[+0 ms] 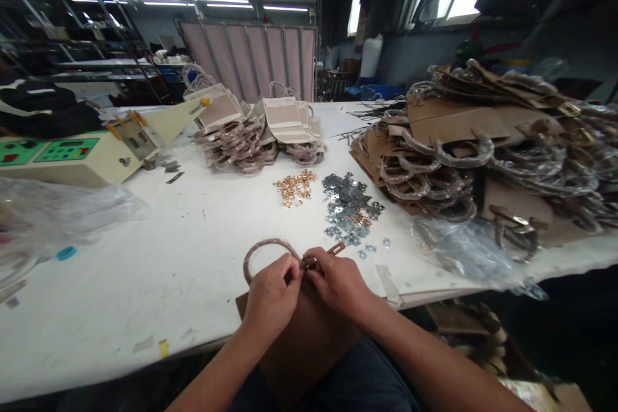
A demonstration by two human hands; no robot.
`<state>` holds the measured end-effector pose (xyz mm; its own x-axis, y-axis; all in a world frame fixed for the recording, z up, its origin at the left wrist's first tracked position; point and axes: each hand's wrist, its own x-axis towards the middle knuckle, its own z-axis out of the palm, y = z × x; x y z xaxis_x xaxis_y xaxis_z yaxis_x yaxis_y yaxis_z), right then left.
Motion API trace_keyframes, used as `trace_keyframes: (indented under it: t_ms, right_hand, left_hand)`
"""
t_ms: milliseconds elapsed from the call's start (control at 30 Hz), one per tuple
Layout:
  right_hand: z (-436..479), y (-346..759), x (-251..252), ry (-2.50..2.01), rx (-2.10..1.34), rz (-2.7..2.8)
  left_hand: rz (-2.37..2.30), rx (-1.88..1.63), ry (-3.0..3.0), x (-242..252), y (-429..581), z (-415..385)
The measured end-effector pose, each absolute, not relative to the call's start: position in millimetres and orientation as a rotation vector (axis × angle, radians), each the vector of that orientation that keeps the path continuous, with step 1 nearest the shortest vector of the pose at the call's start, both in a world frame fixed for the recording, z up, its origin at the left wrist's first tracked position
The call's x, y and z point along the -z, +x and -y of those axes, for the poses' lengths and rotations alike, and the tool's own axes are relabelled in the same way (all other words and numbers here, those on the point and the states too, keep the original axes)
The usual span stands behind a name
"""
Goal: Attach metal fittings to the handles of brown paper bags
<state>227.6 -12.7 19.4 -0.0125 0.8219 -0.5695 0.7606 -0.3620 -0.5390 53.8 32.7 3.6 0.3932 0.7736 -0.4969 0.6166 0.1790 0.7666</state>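
Head view: both hands' fingers, left hand (pixel 271 293) and right hand (pixel 338 282), pinch a looped bag handle (pixel 266 246) arching leftward over the brown bag (pixel 309 341).

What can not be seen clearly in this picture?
- Head view: the small part between the left hand and right hand is hidden by the fingers.
- The brown panel is partly hidden by both forearms.
- The gold pieces and silver pieces are too small to identify.
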Motion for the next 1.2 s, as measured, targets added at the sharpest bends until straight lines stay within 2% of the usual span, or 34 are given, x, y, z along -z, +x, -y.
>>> trace_keyframes:
  t_ms: [67,233,333,533,667,867,967,1200]
  right_hand:
    - [8,230,-18,-2.179,-1.390,1.621]
    - [-7,247,-22,-1.976,-1.815,1.165]
    - [-10,252,-22,-1.929,-1.901,1.080]
    - [-3,242,-8,-2.227,-1.516,1.230]
    - [3,257,-1,-2.165,-1.455,1.133]
    - [-4,313,-1,-2.302,-1.238,1.247]
    - [-20,328,5,-2.381,-1.129,1.436]
    - [-95,299,76,-2.354,-1.096,1.808]
  left_hand:
    - [-1.300,-0.181,1.521,-6,53,-33]
    - [-1.266,-0.182,1.480,-9,48,-35]
    - [-1.220,-0.169,1.458,-3,46,-39]
    - [-1.173,-0.090,1.491,21,47,-46]
    - [-1.183,-0.042,1.684,33,39,-38]
    - [-1.323,-0.416,1.940,42,-7,-3]
    - [-1.482,-0.434,1.950,49,-35,16]
    - [-1.475,-0.394,1.977,56,-56,35]
